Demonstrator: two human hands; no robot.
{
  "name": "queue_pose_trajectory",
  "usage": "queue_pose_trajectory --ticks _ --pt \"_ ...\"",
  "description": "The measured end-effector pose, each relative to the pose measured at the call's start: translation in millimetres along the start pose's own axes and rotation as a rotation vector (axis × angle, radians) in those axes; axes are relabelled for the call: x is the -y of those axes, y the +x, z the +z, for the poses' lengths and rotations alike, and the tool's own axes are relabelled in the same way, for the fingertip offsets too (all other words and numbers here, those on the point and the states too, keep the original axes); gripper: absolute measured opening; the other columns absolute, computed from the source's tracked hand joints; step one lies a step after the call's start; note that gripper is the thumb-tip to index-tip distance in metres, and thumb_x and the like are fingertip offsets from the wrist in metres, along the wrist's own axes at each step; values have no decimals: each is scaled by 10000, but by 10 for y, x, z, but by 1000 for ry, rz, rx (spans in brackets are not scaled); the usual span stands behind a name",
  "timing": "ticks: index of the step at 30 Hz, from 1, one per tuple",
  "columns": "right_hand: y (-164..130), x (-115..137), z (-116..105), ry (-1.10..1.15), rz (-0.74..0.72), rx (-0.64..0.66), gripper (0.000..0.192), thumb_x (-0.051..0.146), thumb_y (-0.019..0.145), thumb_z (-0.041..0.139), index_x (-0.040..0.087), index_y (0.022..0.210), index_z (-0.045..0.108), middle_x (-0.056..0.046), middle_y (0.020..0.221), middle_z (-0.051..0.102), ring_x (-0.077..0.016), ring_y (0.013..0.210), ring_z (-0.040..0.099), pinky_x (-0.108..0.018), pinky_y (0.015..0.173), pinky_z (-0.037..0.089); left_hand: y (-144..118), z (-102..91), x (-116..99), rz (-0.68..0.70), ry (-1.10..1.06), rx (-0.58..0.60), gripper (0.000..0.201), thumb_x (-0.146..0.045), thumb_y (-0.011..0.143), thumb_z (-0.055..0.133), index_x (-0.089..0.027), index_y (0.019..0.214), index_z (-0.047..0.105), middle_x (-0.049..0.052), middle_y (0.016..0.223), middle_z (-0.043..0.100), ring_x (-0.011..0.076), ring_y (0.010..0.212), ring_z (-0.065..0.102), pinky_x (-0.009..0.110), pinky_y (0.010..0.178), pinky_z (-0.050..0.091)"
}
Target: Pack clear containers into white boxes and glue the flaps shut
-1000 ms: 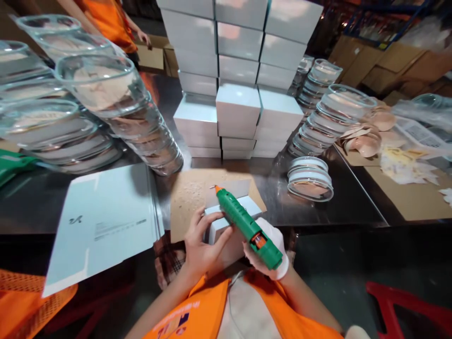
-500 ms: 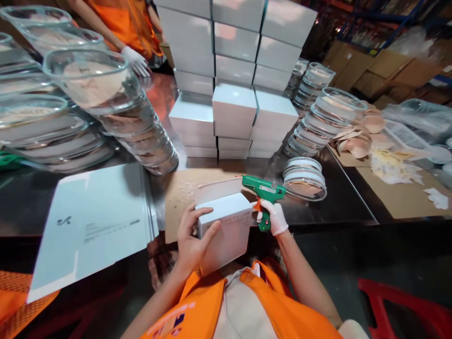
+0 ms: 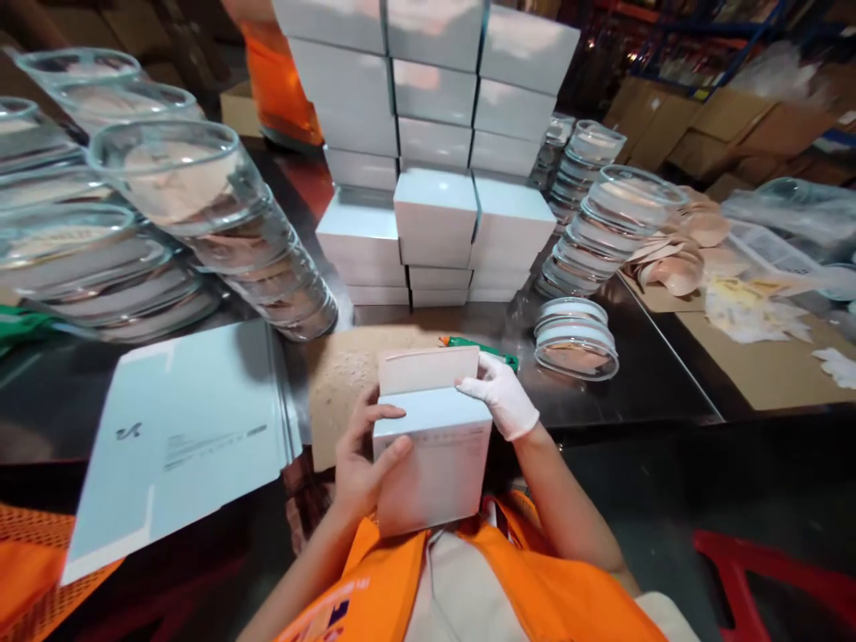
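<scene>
A white cardboard box sits close to my body, tilted toward me, with its top flap standing up at the far edge. My left hand, ungloved, is wrapped round the box's left side, thumb on the front face and fingers over the top. My right hand wears a white glove and pinches the right end of the raised flap, its thumb at the box's top edge. Behind that hand a green glue gun with an orange tip lies on the table, partly hidden by the flap and the glove.
Flattened box sheets lie at the left. Tall stacks of glass dishes stand behind them, with more dishes at the right. Stacked white boxes rise ahead. A brown cardboard sheet lies beneath my work. A person's orange vest shows behind.
My right hand has let go of the glue gun, now lying on the table, and has taken hold of the box flap. The flap stands more upright. The co-worker's gloved hand has left view.
</scene>
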State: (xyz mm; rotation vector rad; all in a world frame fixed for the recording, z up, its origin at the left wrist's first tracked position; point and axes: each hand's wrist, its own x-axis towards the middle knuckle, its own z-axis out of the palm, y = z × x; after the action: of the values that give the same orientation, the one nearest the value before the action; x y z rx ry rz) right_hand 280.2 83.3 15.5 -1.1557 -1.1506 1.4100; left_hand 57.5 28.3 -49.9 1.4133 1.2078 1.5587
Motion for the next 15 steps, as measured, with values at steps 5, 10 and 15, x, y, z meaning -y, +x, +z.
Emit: queue_pose_trajectory --ticks 5,10,15 --pt "-96 40 -209 -219 -272 346 745 859 849 611 199 1124 818 -139 1240 774 -293 1166 726 -464 1023 585 127 6 -16 -11 -290 -86 562 -523 843 825 -342 1288 533 44 1068 718 240 1095 722 413 998 573" --pt "-177 141 -166 -490 -548 457 441 534 934 762 242 1265 761 -146 1363 720 -263 1281 680 -458 1127 523 215 -73 -50 107 -120 -5 311 -527 873 785 -223 890 723 79 994 675 248 1044 680 422 1005 560" --pt "-198 33 -92 -487 -562 444 219 373 979 736 247 1153 780 -121 1328 726 -231 1240 695 -421 1080 561 179 -48 -114 123 -123 22 222 -430 905 774 -217 843 758 59 955 680 238 1055 686 425 1050 549"
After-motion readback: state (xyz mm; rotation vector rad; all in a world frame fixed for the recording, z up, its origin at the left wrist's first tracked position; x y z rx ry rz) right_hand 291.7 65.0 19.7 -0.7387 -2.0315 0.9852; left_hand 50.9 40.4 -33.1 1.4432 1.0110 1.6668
